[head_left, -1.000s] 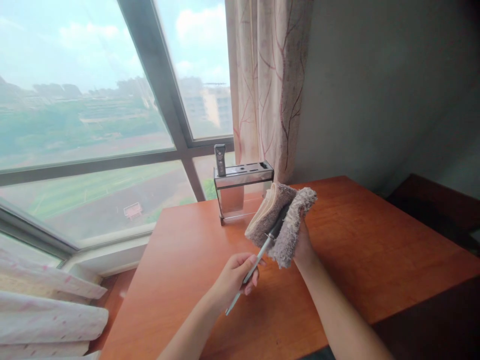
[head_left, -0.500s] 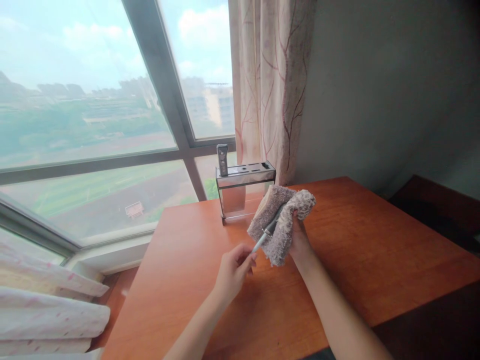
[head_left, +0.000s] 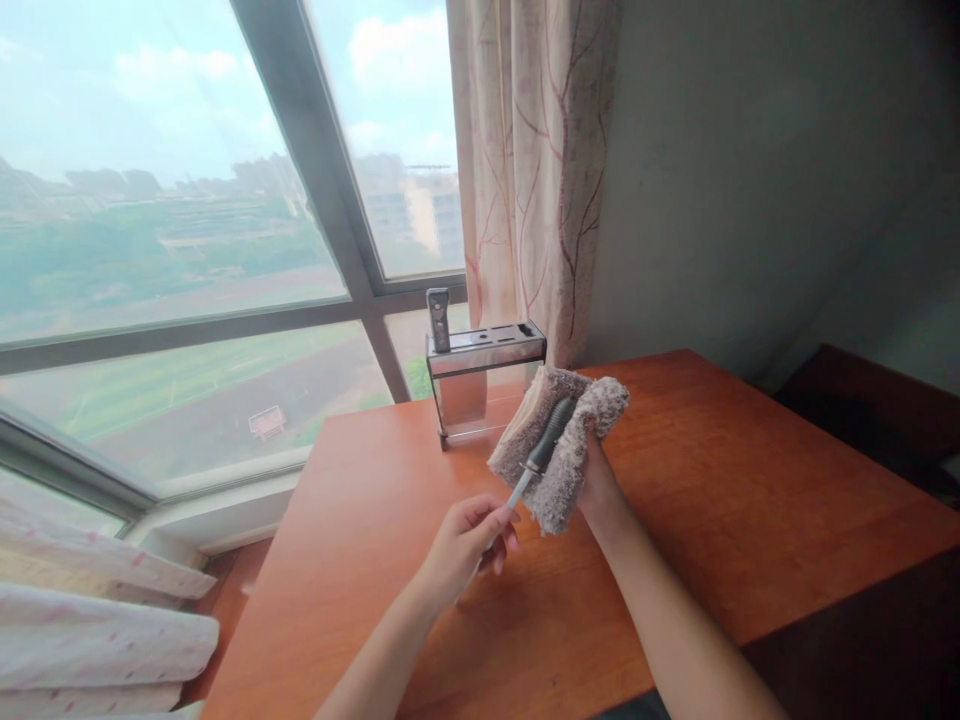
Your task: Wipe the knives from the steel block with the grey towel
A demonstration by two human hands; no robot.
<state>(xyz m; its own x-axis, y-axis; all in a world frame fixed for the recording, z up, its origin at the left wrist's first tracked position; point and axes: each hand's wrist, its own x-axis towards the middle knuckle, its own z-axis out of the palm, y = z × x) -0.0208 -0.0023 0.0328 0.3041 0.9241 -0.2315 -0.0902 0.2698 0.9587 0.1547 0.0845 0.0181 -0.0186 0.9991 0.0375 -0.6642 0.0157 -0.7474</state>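
My right hand grips a fluffy grey-beige cloth folded around the dark handle of a slim metal tool. Only the heel of that hand shows below the cloth. My left hand pinches the tool's thin silver shaft just below the cloth. Both hands are held above the orange-brown wooden table.
A steel knife block with one dark handle sticking up stands at the table's far edge by the window. A patterned curtain hangs behind it. A dark wooden piece of furniture is at the right. Folded pale fabric lies at lower left.
The shaft has slid further through my left fingers, so less of it shows between my left hand and the cloth. The dark handle now shows more in the cloth's fold.
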